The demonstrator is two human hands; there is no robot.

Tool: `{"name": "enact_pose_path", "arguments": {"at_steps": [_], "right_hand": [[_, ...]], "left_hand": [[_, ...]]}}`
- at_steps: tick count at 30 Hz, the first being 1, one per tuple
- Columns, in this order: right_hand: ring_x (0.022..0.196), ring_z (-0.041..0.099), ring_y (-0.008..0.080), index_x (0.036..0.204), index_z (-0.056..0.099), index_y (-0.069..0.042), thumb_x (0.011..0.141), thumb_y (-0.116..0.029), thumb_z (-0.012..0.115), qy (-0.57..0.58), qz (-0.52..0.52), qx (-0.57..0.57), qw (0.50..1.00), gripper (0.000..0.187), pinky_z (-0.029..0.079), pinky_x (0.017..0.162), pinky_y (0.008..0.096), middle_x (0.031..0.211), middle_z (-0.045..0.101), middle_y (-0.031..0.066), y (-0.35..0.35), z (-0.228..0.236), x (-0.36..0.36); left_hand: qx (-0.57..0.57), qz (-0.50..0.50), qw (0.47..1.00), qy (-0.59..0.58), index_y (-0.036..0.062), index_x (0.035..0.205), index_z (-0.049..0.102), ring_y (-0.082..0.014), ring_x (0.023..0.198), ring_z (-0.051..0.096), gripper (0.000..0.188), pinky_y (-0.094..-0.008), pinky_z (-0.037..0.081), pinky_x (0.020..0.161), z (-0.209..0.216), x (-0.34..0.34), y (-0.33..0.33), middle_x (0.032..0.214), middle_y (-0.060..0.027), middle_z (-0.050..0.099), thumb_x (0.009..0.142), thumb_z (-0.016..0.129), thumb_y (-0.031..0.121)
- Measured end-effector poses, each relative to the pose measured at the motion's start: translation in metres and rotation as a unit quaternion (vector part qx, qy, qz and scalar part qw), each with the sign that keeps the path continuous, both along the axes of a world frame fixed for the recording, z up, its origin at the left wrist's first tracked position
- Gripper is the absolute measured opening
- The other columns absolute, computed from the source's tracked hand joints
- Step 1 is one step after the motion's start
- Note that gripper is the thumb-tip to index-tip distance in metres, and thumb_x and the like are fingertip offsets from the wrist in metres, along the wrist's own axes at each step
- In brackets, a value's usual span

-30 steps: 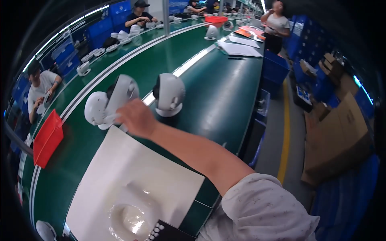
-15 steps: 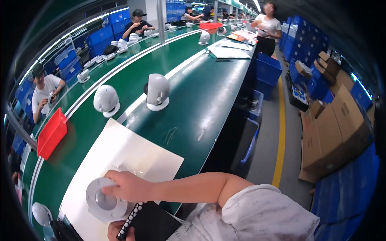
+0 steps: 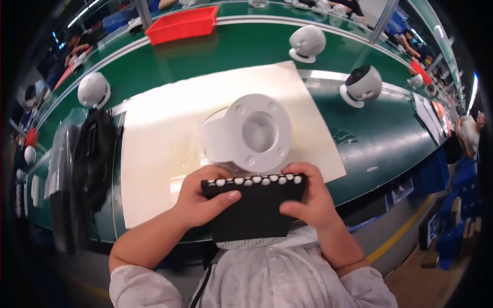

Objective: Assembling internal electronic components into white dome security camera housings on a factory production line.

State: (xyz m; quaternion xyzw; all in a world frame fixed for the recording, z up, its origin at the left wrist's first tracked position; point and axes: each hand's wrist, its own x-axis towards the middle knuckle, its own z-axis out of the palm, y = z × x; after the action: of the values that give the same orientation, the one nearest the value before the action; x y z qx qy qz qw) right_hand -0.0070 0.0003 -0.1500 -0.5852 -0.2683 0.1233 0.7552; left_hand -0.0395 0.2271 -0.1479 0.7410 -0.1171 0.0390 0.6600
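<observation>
A black sheet (image 3: pixel 254 215) with white round pads along its far edge is held between my two hands, close to my body. My left hand (image 3: pixel 203 197) grips its left side, thumb on the face. On its right side, my right hand (image 3: pixel 312 197) grips it in the same way. Just beyond the pads, a white rounded device (image 3: pixel 218 136) lies tipped on a cream sheet (image 3: pixel 164 128). Its ring-shaped base faces up, with several small round spots around a recessed centre. Neither hand appears to hold the device.
Two white devices (image 3: pixel 308 41) (image 3: pixel 363 84) stand at the far right, another white device (image 3: pixel 93 89) at the left. A red bin (image 3: pixel 182 25) is on the green line beyond. A black bag (image 3: pixel 95 159) and clear plastic (image 3: pixel 61 154) lie left of the cream sheet. Co-workers sit across the line.
My right hand has left the white device's base and now grips the black sheet, which has come up in front of me. The view has swung to the left.
</observation>
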Motion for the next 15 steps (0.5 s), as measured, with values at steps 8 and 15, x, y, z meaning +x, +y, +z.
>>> {"name": "enact_pose_path", "arguments": {"at_steps": [8, 15], "right_hand": [[0.075, 0.047, 0.0069, 0.088, 0.049, 0.000, 0.077, -0.007, 0.062, -0.014, -0.104, -0.055, 0.993, 0.018, 0.038, 0.068, 0.0178, 0.081, 0.048, 0.0014, 0.012, 0.006, 0.003], [0.079, 0.049, 0.0099, 0.093, 0.050, 0.001, 0.077, -0.008, 0.062, 0.116, -0.077, -0.137, 0.981, 0.022, 0.038, 0.072, 0.0198, 0.090, 0.052, 0.0066, 0.006, 0.007, 0.006]], "left_hand": [[-0.052, 0.014, 0.996, 0.076, -0.0011, 0.081, 0.058, -0.0063, 0.066, 0.051, 0.017, -0.0206, 0.042, 0.059, 0.011, -0.004, -0.010, 0.068, -0.0013, 0.056, 0.071, 0.068, 0.008], [-0.012, 0.026, 0.993, 0.117, 0.0006, 0.065, 0.056, -0.0038, 0.052, 0.043, 0.018, -0.0214, 0.034, 0.045, 0.012, -0.005, -0.004, 0.054, 0.0022, 0.049, 0.073, 0.067, 0.012]]}}
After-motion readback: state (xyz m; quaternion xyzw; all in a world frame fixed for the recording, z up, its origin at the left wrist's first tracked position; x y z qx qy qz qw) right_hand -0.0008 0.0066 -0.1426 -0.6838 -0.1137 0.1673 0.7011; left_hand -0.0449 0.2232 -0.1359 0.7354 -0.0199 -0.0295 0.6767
